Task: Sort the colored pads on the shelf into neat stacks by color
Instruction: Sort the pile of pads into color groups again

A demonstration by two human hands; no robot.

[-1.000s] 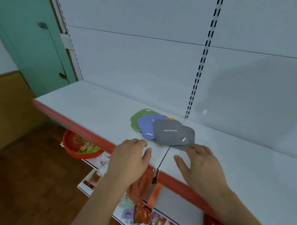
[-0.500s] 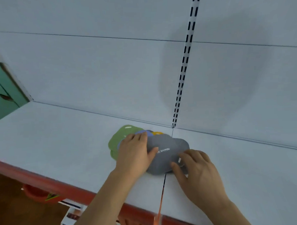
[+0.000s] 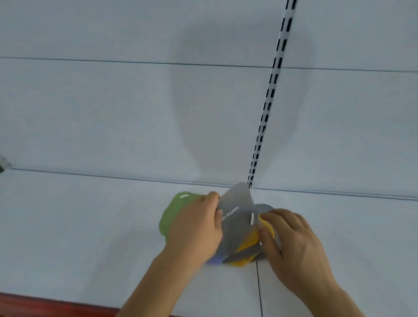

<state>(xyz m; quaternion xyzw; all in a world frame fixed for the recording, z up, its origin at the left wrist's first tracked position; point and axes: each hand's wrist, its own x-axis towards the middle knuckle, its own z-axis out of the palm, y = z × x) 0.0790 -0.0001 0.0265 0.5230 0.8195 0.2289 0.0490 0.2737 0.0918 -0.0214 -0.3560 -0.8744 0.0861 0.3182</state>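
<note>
A grey pad (image 3: 237, 219) with white lettering stands tilted up off the pile on the white shelf (image 3: 86, 223). My left hand (image 3: 196, 230) grips its left edge, thumb on the face. My right hand (image 3: 295, 245) pinches its right edge with curled fingers. Under the lifted pad lie a yellow pad (image 3: 248, 243) and the corner of a blue pad (image 3: 216, 260). A green pad (image 3: 174, 212) sticks out to the left from beneath my left hand. The rim of another grey pad (image 3: 264, 207) shows behind my right fingers.
The shelf's red front edge (image 3: 42, 307) runs along the bottom left. A slotted white upright (image 3: 270, 103) rises up the back panel just behind the pile. A seam (image 3: 258, 288) between two shelf boards runs forward from the pile.
Both hands went from the shelf's front edge onto the pile. The top grey pad, flat before, is now lifted and tilted upright between them, uncovering the yellow pad. The view moved closer.
</note>
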